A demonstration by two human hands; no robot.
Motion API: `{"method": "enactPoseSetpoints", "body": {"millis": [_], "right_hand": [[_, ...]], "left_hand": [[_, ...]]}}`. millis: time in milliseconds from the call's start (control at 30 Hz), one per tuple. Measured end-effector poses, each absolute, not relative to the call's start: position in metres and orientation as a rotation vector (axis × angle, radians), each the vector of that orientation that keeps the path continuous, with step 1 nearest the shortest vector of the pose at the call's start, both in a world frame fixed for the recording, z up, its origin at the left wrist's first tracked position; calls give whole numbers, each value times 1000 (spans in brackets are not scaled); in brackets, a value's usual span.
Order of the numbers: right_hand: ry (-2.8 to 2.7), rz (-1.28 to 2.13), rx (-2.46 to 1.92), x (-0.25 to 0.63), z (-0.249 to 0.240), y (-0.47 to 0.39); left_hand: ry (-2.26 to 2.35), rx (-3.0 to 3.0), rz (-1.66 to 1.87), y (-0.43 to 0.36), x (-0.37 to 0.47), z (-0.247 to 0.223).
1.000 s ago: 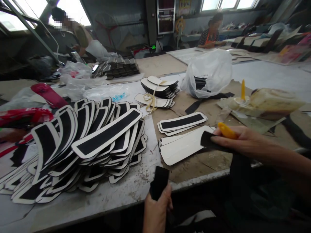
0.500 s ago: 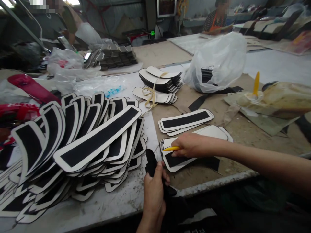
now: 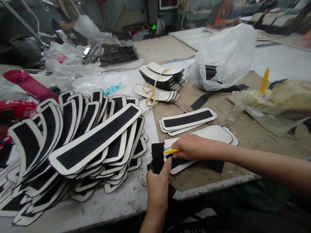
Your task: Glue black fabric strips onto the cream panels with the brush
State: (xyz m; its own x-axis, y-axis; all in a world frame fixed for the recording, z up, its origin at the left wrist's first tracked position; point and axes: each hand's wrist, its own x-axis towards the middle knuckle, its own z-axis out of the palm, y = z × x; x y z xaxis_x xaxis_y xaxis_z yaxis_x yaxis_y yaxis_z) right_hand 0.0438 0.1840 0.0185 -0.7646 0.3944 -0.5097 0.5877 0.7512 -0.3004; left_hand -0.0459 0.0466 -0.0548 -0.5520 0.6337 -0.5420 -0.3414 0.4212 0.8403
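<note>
My left hand, at the table's front edge, is closed on some black strips, thumb on top. Their upper end stands beside the left end of a small pile of white pieces. Over that pile is my right hand, its fingers closed around a yellow pointed stick. The stick's tip points left, at the edge of the black strips; whether it touches them I cannot tell. A black band shows on the front piece, partly under my right hand. Just behind lie a few white pieces with black centres.
A large fanned heap of white-edged black pieces covers the left. Farther back are a tied bundle and a plastic bag. On the right, another yellow stick stands in a wrapped container. Two people are in the background.
My left hand has moved up and slightly right, bringing the black strips against the pile's left end beside the yellow stick. My right hand has stayed nearly in place.
</note>
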Motion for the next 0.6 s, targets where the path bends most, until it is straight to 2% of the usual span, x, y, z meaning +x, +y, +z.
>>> {"method": "enactPoseSetpoints", "body": {"millis": [267,500,600], "right_hand": [[2501,-623,794,81,30,191],[2407,-859,1248,170,41,214],[2372,-692,1402,175,35,214]], "left_hand": [[1803,218,1350,52,-43,-51],[1798,167,1354,51,-41,-55],[1789,151,1354,50,-41,-56]]}}
